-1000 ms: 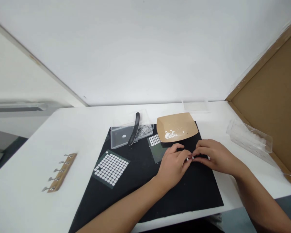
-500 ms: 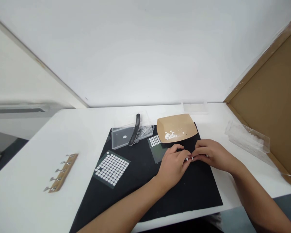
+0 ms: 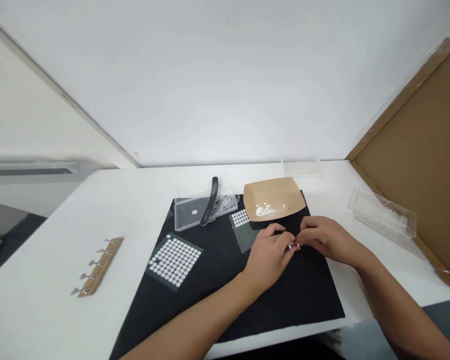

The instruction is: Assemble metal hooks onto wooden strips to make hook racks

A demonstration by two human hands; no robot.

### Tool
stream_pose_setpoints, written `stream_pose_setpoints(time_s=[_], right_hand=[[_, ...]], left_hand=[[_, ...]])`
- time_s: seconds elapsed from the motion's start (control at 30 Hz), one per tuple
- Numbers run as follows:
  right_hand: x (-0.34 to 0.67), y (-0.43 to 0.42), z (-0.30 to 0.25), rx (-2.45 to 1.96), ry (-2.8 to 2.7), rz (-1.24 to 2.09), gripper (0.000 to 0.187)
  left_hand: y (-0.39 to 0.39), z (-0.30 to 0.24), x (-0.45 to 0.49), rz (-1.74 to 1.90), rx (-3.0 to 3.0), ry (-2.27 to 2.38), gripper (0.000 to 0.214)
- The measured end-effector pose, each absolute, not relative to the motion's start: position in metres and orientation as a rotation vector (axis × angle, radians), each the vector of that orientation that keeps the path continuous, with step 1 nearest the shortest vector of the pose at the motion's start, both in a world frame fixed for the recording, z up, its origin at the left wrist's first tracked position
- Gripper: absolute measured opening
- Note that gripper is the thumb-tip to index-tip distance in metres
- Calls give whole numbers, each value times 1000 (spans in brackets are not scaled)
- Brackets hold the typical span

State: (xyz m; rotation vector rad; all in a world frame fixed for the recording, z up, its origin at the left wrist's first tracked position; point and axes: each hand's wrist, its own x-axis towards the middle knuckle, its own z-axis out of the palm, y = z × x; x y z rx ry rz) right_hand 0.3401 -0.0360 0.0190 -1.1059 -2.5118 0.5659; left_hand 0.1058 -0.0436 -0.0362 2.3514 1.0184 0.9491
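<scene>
Left hand (image 3: 268, 252) and right hand (image 3: 322, 237) meet right of centre in the lower frame, fingertips at 2 tiny white pieces (image 3: 290, 246); whether the fingers clamp them cannot be told. The pieces lie side by side, left to right; each one's own long axis is too small to resolve.

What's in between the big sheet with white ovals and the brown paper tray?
In the head view, the smaller sheet of white ovals lies between the big sheet and the brown tray, nearer the tray. Black mat shows between the sheets.
</scene>
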Motion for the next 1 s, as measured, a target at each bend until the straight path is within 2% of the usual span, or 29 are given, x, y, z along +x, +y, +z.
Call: stream_pose_setpoints(time_s=[0.7, 1.0], right_hand=[[341, -36, 16, -1009, -2545, 515, 25], [340, -38, 19, -1055, -2501, 710, 14]], left_hand=[[-45, -33, 107, 886, 2335, 1052, 20], [-45, -34, 104, 892, 2341, 1017, 21]])
